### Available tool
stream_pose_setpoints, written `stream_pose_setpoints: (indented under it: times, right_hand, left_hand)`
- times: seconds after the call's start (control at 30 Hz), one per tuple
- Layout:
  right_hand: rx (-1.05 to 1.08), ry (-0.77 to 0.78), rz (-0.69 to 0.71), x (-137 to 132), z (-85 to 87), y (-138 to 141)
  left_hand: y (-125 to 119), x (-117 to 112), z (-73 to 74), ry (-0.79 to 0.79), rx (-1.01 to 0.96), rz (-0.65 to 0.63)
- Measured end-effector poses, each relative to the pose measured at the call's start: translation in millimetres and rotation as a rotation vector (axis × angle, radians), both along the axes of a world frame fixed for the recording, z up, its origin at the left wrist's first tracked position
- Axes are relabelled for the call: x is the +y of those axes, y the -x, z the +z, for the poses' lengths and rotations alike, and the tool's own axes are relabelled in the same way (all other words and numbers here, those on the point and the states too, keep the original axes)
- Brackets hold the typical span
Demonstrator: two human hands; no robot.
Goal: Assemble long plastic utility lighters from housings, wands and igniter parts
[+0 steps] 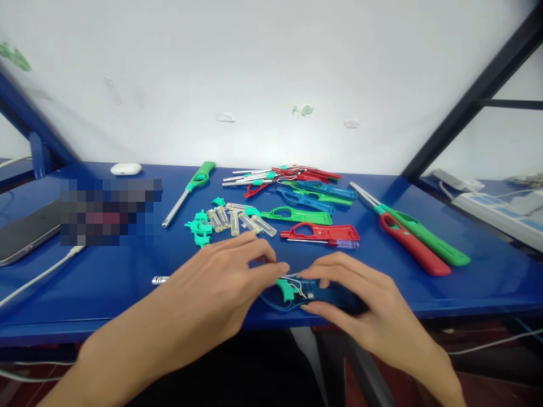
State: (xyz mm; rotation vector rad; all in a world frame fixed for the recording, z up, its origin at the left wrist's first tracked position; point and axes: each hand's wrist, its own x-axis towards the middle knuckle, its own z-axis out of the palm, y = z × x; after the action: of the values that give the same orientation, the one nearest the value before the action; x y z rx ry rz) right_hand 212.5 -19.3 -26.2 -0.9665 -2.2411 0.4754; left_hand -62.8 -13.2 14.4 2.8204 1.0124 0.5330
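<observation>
An opened blue lighter shell [324, 288] lies at the table's front edge, between my two hands. Inside it sit a teal trigger [287, 290] and thin white wires [299, 284]. My right hand [375, 294] grips the shell's right part, thumb on the near side and fingers on the far side. Over the left part, my left hand [224, 277] has its thumb and fingers closed just above the trigger; what they pinch is hidden. A metal tube tip [159, 280] sticks out to the left from beneath my left hand.
Behind my hands lie teal triggers [199, 227], clear fuel tanks [235, 221], a red shell half [324, 230], a screwdriver [343, 244] and a green shell half [301, 215]. Farther back is a parts pile [288, 175]. Assembled lighters [416, 243] lie right; a phone [31, 229] lies left.
</observation>
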Motion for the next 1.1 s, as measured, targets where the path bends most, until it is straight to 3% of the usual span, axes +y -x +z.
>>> stream_pose_setpoints:
  times: [0.13, 0.3, 0.53, 1.1]
  right_hand:
    - [-0.019, -0.012, -0.001, -1, 0.5, -1]
    - [-0.056, -0.045, -0.023, -2, 3.1, -1]
    - [-0.196, -0.064, -0.049, -2, 3.6, 3]
    - [-0.253, -0.047, -0.051, -2, -1.7, 3]
  left_hand:
    - [21, 5, 9.4, -0.049, -0.021, 0.074]
    - [35, 11, 10.2, 0.023, 0.068, 0.069]
    - [30, 14, 4.6, 0.110, 0.097, 0.070]
    - [4, 7, -6.1, 0.170, 0.048, 0.086]
